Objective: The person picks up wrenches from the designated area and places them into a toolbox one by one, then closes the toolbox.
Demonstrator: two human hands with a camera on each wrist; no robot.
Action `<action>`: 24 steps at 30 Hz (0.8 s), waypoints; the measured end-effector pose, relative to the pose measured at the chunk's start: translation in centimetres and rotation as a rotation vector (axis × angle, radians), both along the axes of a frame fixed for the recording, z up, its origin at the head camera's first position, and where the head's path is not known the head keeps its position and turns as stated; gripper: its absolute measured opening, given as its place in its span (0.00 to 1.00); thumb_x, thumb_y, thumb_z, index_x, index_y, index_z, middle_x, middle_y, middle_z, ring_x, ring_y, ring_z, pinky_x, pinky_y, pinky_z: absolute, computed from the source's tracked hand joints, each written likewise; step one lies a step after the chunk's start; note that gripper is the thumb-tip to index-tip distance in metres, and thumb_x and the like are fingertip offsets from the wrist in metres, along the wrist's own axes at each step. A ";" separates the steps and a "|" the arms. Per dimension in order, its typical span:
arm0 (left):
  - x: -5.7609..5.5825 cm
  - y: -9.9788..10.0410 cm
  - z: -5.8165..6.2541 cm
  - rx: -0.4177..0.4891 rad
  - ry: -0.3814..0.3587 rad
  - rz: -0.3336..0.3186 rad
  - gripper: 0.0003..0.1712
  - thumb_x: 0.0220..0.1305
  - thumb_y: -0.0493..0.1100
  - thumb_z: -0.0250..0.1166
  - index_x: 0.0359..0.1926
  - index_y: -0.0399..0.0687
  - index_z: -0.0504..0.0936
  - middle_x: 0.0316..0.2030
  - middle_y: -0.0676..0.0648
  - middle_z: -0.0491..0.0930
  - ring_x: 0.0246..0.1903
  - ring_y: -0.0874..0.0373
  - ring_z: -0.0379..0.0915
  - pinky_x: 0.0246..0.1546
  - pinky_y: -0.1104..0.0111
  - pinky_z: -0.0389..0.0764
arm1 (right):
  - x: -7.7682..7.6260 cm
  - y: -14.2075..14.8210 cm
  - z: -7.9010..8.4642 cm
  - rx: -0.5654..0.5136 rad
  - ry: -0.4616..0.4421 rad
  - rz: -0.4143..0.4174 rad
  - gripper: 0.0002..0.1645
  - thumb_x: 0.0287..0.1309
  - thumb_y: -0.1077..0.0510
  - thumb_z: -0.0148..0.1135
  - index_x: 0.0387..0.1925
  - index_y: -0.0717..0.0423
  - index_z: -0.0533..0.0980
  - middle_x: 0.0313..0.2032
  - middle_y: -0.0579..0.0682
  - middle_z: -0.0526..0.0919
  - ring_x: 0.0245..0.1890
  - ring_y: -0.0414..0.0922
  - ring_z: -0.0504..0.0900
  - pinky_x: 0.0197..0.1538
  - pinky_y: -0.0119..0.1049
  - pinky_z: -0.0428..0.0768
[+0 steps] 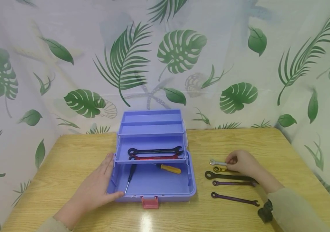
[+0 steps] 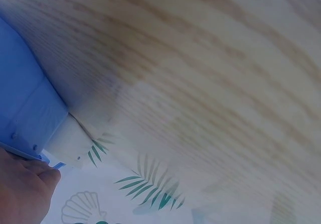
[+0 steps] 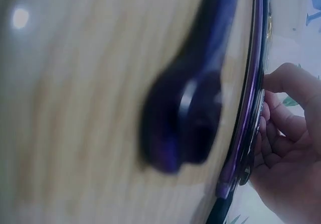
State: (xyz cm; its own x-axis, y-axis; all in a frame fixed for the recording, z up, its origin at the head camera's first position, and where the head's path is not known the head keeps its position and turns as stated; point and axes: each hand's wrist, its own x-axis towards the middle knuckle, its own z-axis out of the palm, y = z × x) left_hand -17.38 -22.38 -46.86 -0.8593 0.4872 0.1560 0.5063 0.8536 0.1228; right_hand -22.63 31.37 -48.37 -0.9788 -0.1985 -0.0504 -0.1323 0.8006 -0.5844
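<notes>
The right hand holds the silver wrench in a thumb-and-finger pinch, its long axis running leftward from the grip toward the blue toolbox, well apart (the left hand, fingers outstretched along the box's left side, is farther from the wrench).

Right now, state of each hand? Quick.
Left hand: open, resting against the left side of the blue toolbox.
Right hand: closed, pinching the small silver wrench.
</notes>
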 end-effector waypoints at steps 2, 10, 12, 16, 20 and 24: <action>0.0 0.0 0.0 0.001 0.003 0.000 0.72 0.61 0.76 0.67 0.80 0.23 0.51 0.83 0.27 0.47 0.81 0.31 0.52 0.77 0.44 0.68 | 0.0 0.2 -0.1 -0.007 -0.001 0.004 0.05 0.58 0.63 0.74 0.33 0.62 0.86 0.29 0.48 0.84 0.31 0.41 0.78 0.35 0.32 0.77; 0.1 0.1 0.1 -0.007 0.006 0.006 0.72 0.61 0.76 0.67 0.80 0.23 0.51 0.82 0.27 0.48 0.81 0.31 0.53 0.77 0.44 0.69 | 0.0 0.8 -0.1 -0.044 0.016 0.037 0.06 0.59 0.62 0.74 0.34 0.62 0.85 0.29 0.48 0.85 0.31 0.40 0.79 0.33 0.29 0.78; 0.2 0.1 0.1 -0.008 0.005 0.005 0.72 0.61 0.76 0.67 0.80 0.23 0.51 0.82 0.27 0.48 0.81 0.31 0.53 0.77 0.44 0.69 | 0.0 0.8 0.1 -0.052 0.015 0.043 0.06 0.60 0.62 0.74 0.34 0.62 0.85 0.30 0.48 0.85 0.31 0.40 0.79 0.33 0.29 0.79; 0.2 0.1 0.0 -0.009 0.015 -0.003 0.71 0.61 0.75 0.68 0.80 0.22 0.52 0.82 0.26 0.48 0.80 0.31 0.53 0.77 0.44 0.68 | 0.0 0.8 0.1 -0.064 0.012 0.050 0.05 0.60 0.63 0.73 0.35 0.62 0.84 0.30 0.49 0.85 0.31 0.40 0.79 0.33 0.29 0.79; 0.2 0.1 0.0 -0.010 0.017 -0.003 0.71 0.61 0.75 0.68 0.79 0.22 0.53 0.82 0.27 0.48 0.81 0.31 0.53 0.77 0.44 0.68 | -0.1 0.9 0.0 -0.072 0.009 0.044 0.04 0.60 0.64 0.72 0.36 0.61 0.85 0.31 0.49 0.86 0.32 0.39 0.80 0.34 0.28 0.80; 0.1 0.1 0.1 -0.005 0.025 -0.002 0.71 0.61 0.76 0.68 0.79 0.22 0.53 0.82 0.27 0.49 0.80 0.31 0.54 0.77 0.44 0.70 | -0.2 0.9 0.2 -0.071 0.015 0.028 0.03 0.59 0.65 0.71 0.36 0.61 0.87 0.31 0.50 0.87 0.31 0.38 0.80 0.34 0.28 0.80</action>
